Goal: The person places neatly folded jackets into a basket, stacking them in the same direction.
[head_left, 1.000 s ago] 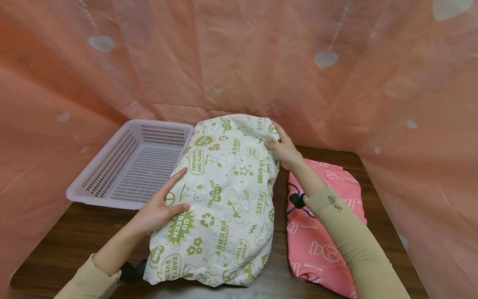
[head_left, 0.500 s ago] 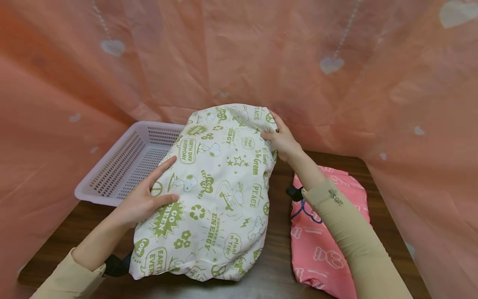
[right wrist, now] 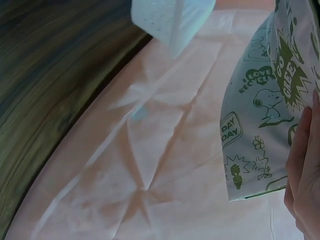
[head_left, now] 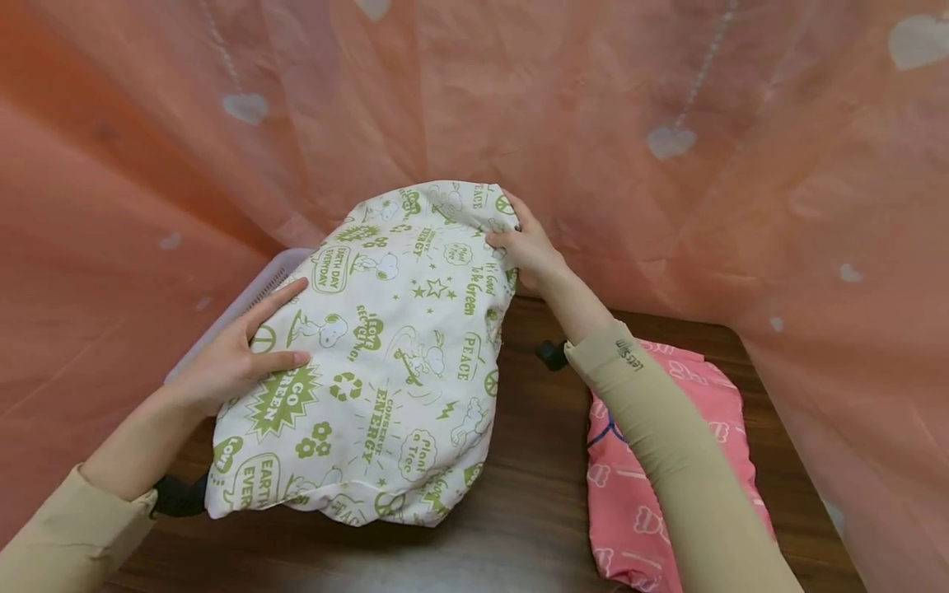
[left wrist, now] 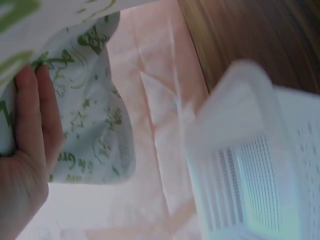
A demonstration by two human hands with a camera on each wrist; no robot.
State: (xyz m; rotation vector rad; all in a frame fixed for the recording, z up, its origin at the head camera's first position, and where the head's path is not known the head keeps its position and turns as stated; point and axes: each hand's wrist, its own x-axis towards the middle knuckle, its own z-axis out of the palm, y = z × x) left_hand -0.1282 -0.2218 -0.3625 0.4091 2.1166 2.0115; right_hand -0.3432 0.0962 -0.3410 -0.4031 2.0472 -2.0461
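A white cloth piece point(head_left: 385, 354) with green cartoon and lettering print is held up above the table, tilted, in the head view. My left hand point(head_left: 230, 362) grips its left side, thumb and index finger lying over the top face. At the upper right edge my right hand point(head_left: 530, 247) holds it, thumb on top and the other fingers tucked behind. The left wrist view shows fingers point(left wrist: 30, 115) against the cloth's underside point(left wrist: 90, 115). Behind the cloth, a pale purple perforated basket point(head_left: 245, 301) is mostly hidden in the head view.
A pink printed cloth piece point(head_left: 652, 486) lies on the dark wooden table point(head_left: 534, 428) at the right, partly under my right forearm. A peach curtain point(head_left: 474, 99) with white hearts encloses the back and sides. The basket point(left wrist: 250, 165) stands near the curtain.
Both hands have carried the white printed cloth up and to the left, so it now covers most of the basket. The pink cloth stays on the table as the head view shifts slightly.
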